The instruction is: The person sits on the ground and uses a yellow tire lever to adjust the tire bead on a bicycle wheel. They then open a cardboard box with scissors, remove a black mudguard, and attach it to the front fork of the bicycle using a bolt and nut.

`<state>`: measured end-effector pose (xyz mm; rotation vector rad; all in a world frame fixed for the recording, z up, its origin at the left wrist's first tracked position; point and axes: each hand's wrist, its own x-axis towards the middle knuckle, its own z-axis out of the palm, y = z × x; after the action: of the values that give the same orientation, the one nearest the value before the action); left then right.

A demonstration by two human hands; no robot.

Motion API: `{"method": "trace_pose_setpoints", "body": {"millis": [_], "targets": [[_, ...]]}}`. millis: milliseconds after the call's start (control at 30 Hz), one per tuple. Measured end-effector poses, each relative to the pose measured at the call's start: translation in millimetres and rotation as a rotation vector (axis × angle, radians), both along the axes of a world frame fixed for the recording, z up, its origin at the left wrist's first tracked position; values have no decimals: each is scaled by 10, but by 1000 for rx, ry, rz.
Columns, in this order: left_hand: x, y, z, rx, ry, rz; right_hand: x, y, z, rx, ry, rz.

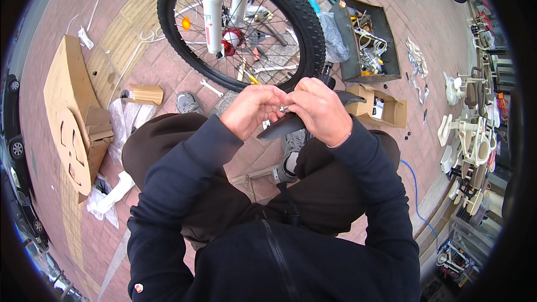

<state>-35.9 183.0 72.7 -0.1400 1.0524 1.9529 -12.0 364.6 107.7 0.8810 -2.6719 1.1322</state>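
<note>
Both hands meet in front of my knees, just below a bicycle's front wheel (314, 28). My right hand (321, 111) is closed round a dark, curved plastic piece that looks like a bicycle mudguard (279, 128); its ends stick out on either side of the hand. Between the fingertips shows a small silvery metal fitting (282, 109), possibly a bolt. My left hand (250, 111) has its fingers curled and pinches at this fitting. The fingers partly hide both pieces. The white fork (211, 17) stands upright over the wheel's hub.
An open metal toolbox (351, 67) full of tools stands beyond my right hand, beside bubble wrap (334, 39). Nearer is a small cardboard box (396, 113). A wrench (211, 88) lies by my left shoe (190, 102). A large cardboard box (67, 84) stands at left.
</note>
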Motion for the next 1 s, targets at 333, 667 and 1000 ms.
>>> {"method": "trace_pose_setpoints", "body": {"millis": [333,667,1000], "targets": [[41,28,-17,200,-155,74,4,22,16,-36,-48,-60],[94,92,3,20,23,48,12,20,-41,36,-116,-76],[103,100,19,-30,206,277,-149,152,83,-307,-300,-402]]}}
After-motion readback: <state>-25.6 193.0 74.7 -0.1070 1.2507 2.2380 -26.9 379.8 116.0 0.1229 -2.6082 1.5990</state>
